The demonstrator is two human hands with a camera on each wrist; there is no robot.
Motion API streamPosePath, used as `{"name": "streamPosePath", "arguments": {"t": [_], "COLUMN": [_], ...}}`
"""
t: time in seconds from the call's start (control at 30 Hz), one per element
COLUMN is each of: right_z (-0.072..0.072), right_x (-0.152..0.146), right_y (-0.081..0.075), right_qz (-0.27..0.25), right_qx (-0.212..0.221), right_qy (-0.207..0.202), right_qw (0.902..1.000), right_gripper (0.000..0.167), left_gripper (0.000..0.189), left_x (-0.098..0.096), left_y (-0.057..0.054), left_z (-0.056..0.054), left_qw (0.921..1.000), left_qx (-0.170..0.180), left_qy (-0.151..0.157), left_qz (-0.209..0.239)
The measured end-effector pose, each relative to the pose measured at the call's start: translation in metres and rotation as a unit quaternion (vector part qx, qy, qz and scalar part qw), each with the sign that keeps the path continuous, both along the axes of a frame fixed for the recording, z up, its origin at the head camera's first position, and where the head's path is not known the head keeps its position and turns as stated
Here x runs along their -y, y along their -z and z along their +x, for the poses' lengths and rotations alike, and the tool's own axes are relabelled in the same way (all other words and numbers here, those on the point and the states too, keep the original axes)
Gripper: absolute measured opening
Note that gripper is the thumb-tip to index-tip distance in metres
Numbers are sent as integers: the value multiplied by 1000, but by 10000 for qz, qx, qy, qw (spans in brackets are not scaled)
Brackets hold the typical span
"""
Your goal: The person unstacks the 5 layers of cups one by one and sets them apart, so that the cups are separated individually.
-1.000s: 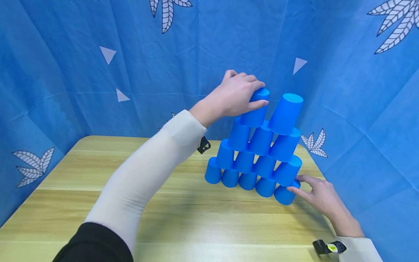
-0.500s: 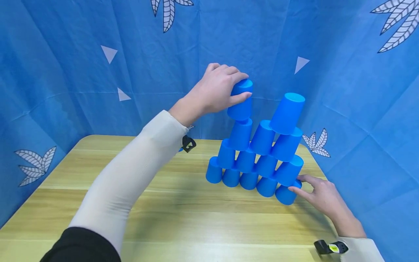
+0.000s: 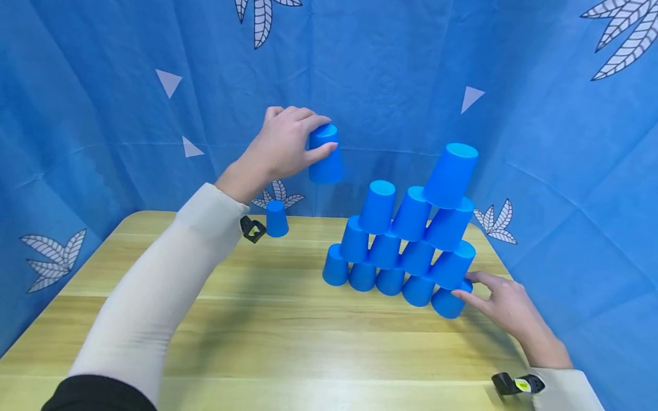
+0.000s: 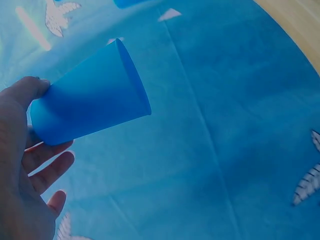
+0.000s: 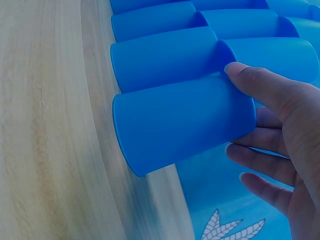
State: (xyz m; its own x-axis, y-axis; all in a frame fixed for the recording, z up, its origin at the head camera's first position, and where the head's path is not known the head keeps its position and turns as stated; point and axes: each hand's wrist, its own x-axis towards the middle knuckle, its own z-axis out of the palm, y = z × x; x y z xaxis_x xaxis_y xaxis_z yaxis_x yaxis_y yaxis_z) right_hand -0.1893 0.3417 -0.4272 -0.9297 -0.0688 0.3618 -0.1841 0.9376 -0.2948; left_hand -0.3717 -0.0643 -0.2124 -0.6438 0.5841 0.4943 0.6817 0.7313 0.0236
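"Where's the lifted cup [image 3: 325, 169]?"

"In the air, mouth down, left of the stack [image 3: 412, 216] and apart from it. The left hand [image 3: 283, 144] grips it near its closed end."

"And the right hand [image 3: 508, 308]?"

"Its fingers pinch the end cup [image 3: 446, 305] of the bottom row, on the tabletop [image 3: 329, 348]."

"Anything else?"

"One single cup [image 3: 277, 220] stands upside down farther back, beyond the left sleeve [image 3: 169, 291]."

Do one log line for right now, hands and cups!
left hand: holds blue cup aloft | right hand: pinches bottom-row end cup | cup stack: standing | loose cup: on table
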Motion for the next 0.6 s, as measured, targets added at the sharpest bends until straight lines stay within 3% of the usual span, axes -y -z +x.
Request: {"name": "streamPosePath", "arguments": {"t": [0.23, 0.6], "right_z": [-1, 1], "right_x": [-1, 0], "right_y": [-1, -2], "right_qz": [-6, -56], "right_qx": [34, 181], "right_qy": [11, 86], "right_qw": [10000, 9998], "right_gripper": [45, 47], "left_gripper": [61, 60], "left_x": [31, 76], "left_y": [26, 80], "left_z": [-12, -29], "left_qw": [9985, 9940], "left_qx": [376, 778], "left_qy": [-369, -721], "left_qz": [-117, -274]}}
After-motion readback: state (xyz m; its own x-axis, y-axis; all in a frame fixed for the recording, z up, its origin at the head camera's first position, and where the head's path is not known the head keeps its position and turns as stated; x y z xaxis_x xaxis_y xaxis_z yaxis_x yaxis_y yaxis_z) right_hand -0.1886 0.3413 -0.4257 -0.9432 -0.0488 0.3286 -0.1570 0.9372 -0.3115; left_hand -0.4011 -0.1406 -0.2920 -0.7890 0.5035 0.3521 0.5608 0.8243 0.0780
